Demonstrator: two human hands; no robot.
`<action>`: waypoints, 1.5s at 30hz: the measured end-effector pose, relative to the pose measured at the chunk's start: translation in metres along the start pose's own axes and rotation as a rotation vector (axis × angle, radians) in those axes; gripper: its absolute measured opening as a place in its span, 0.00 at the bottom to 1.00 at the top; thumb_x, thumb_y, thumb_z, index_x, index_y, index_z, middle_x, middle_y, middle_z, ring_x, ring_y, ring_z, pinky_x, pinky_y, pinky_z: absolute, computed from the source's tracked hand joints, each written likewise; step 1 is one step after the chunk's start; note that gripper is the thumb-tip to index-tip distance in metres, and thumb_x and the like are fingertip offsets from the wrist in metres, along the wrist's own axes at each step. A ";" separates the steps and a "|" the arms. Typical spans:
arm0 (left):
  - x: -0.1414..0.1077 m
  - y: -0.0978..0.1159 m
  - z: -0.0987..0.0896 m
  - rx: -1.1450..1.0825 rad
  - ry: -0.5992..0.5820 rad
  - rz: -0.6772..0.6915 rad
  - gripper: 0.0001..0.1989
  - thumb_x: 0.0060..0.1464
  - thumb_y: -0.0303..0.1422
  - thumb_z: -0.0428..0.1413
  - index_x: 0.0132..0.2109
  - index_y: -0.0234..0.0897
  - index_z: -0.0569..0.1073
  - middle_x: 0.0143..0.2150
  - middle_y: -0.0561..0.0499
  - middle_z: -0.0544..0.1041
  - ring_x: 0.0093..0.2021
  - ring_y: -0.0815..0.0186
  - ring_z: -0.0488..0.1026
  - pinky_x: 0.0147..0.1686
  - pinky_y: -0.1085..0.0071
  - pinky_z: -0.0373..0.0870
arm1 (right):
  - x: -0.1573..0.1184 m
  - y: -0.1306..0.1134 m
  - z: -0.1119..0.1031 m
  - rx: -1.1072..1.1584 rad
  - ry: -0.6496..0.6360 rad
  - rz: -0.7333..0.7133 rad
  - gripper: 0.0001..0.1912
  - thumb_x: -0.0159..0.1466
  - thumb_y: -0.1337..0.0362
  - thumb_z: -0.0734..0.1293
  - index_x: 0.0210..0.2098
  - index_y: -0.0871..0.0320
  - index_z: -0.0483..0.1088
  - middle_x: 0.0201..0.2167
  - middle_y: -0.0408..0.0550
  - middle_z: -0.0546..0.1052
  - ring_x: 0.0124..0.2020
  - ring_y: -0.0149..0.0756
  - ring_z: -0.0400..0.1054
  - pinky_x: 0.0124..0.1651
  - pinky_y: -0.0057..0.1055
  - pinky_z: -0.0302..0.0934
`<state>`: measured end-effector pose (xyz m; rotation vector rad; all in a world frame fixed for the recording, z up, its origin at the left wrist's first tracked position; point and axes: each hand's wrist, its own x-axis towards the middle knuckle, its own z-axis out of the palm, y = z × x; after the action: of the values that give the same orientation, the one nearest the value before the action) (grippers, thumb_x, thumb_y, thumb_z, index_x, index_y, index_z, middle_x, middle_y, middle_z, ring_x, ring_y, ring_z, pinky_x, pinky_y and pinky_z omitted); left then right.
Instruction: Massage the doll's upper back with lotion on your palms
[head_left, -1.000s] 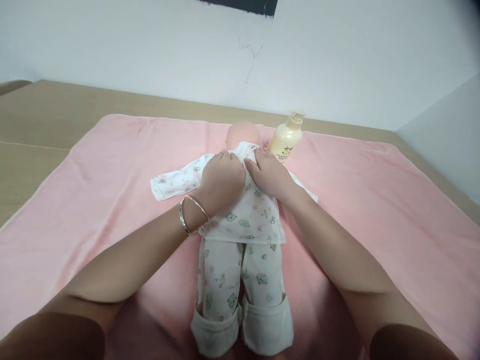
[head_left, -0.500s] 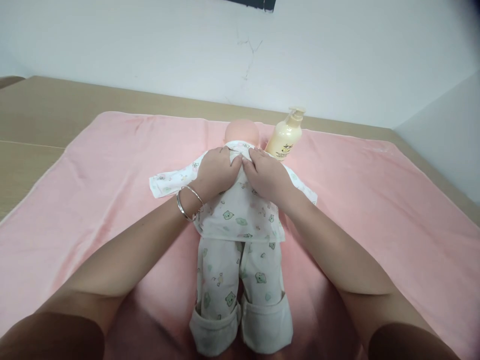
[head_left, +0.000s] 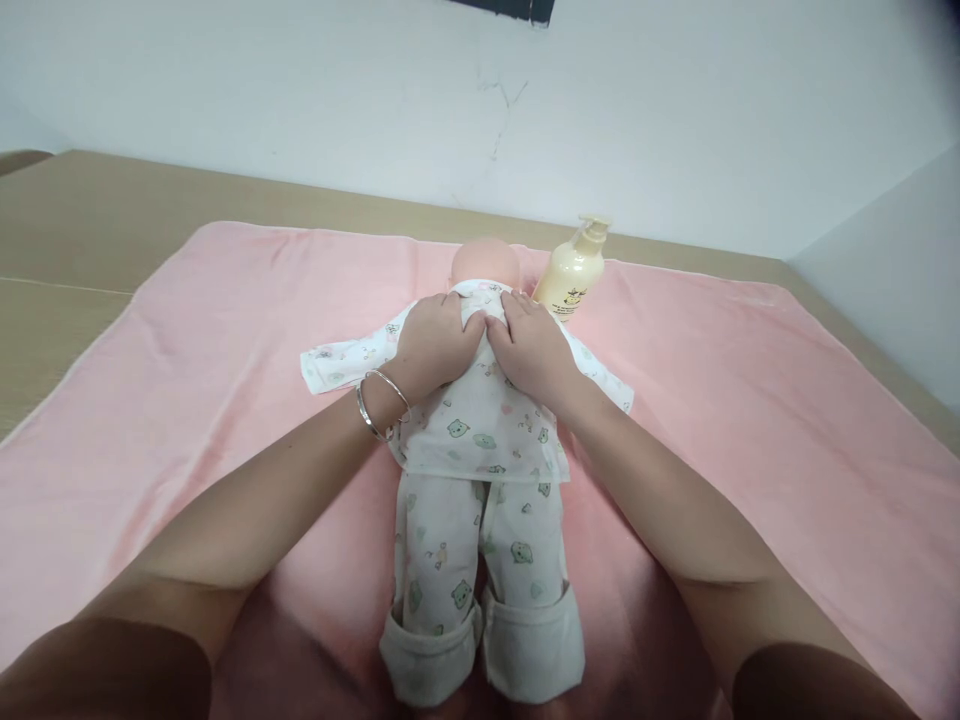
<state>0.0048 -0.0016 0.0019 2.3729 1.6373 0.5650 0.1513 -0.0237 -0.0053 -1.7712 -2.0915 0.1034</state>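
A baby doll (head_left: 486, 262) lies lengthwise before me, its bald head at the far end and no face showing. It wears a white printed top (head_left: 480, 440) with the sleeves spread to both sides, and matching trousers (head_left: 521, 540) with turned-up cuffs. My left hand (head_left: 437, 338) rests on the left upper part of the top, thumb stretched toward the middle. On the right upper part lies my right hand (head_left: 531, 342), fingers extended and thumb pointing inward. The two thumb tips almost meet. Both palms are hidden against the cloth.
A pale yellow pump bottle (head_left: 574, 270) stands beyond my right hand, beside the doll's head. Under everything is a pink blanket (head_left: 750, 400) with some creases, spread over a wooden table (head_left: 150, 205). A white wall (head_left: 300, 90) rises behind the table.
The cloth between my hands near the neck looks flatter than before. My right fingers have shifted very slightly; the doll and the bottle stay in place.
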 end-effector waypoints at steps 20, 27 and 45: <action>0.002 -0.003 -0.007 0.053 -0.025 0.011 0.20 0.68 0.37 0.41 0.43 0.31 0.74 0.42 0.39 0.79 0.41 0.57 0.74 0.42 0.62 0.70 | -0.015 -0.024 -0.023 0.038 -0.180 0.037 0.33 0.72 0.56 0.50 0.70 0.70 0.58 0.72 0.66 0.60 0.75 0.57 0.50 0.73 0.55 0.51; -0.030 0.016 -0.006 0.417 0.068 0.292 0.23 0.67 0.27 0.36 0.47 0.25 0.76 0.49 0.32 0.78 0.52 0.51 0.73 0.53 0.55 0.70 | 0.003 -0.002 -0.012 0.045 -0.086 0.018 0.32 0.74 0.56 0.49 0.67 0.71 0.61 0.70 0.67 0.64 0.73 0.56 0.55 0.72 0.54 0.52; -0.019 0.012 0.003 0.162 0.065 0.080 0.27 0.69 0.36 0.35 0.60 0.20 0.67 0.59 0.26 0.72 0.61 0.46 0.69 0.62 0.49 0.65 | 0.007 0.000 -0.008 0.001 -0.113 0.034 0.31 0.73 0.62 0.48 0.69 0.73 0.58 0.71 0.68 0.61 0.74 0.57 0.53 0.72 0.58 0.51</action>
<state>0.0105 -0.0237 -0.0004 2.5715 1.6803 0.5488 0.1532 -0.0183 0.0035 -1.8407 -2.1382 0.2182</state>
